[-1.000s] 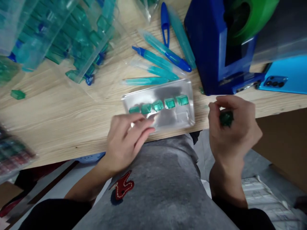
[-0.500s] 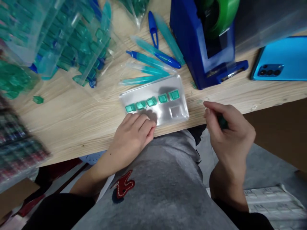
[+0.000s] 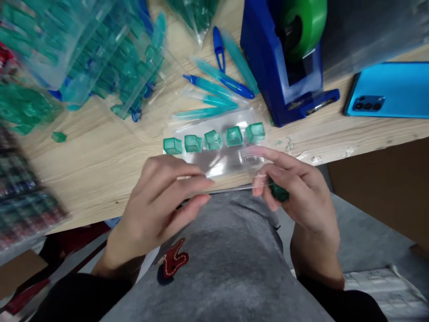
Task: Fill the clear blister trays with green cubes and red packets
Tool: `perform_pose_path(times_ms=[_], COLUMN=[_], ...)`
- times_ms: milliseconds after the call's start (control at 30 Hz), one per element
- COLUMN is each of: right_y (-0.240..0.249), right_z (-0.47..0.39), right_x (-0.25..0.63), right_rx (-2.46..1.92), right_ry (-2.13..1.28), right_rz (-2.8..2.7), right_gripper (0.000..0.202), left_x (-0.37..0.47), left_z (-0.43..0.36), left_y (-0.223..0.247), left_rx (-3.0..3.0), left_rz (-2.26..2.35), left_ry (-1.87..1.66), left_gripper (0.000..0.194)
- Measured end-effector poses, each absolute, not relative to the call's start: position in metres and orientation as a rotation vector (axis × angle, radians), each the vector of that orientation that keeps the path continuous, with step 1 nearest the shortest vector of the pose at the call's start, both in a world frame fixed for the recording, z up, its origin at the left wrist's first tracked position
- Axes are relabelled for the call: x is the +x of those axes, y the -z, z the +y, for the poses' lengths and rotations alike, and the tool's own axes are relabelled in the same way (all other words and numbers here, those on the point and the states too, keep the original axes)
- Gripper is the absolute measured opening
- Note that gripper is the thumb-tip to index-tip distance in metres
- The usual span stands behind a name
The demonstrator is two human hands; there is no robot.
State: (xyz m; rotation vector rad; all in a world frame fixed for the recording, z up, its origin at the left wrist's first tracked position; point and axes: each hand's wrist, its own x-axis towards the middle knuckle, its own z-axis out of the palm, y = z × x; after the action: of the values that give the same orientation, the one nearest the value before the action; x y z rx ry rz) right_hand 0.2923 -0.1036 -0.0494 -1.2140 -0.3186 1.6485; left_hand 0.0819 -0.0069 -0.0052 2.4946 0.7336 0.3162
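Note:
A clear plastic tray with several green translucent cube-like caps in a row is in front of me, its near edge at the table's front edge. My left hand grips the near left edge, thumb below and fingers above. At the right end, my right hand has its fingertips around the tray's corner. A dark green piece is tucked in the right palm, partly hidden by the fingers.
Behind the tray lie blue-green pen parts. A blue tape dispenser with green tape stands right of them, then a blue phone. Plastic bags and boxes of green pieces fill the left; a loose green piece lies nearby.
My right hand has moved left onto the tray's right end, keeping the dark green piece. My left hand has shifted left and taken the near edge. The tray now appears raised and closer.

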Motion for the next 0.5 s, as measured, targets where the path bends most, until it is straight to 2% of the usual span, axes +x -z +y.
perform_pose_path(times_ms=[200, 367, 500], right_y=[0.033, 0.026, 0.035], right_z=[-0.107, -0.105, -0.093], right_x=[0.281, 0.275, 0.272], right_rx=[-1.222, -1.23, -1.234], right_ry=[-1.591, -1.583, -1.591], right_rz=[-0.454, -0.607, -0.647], right_gripper=[0.03, 0.032, 0.029], left_x=[0.09, 0.086, 0.064], left_z=[0.002, 0.01, 0.017], left_y=[-0.004, 0.004, 0.024], left_rx=[2.533, 2.493, 2.09], left_rz=[0.943, 1.019, 1.279], left_ry=[-0.459, -0.571, -0.754], left_gripper=[0.034, 0.035, 0.039])
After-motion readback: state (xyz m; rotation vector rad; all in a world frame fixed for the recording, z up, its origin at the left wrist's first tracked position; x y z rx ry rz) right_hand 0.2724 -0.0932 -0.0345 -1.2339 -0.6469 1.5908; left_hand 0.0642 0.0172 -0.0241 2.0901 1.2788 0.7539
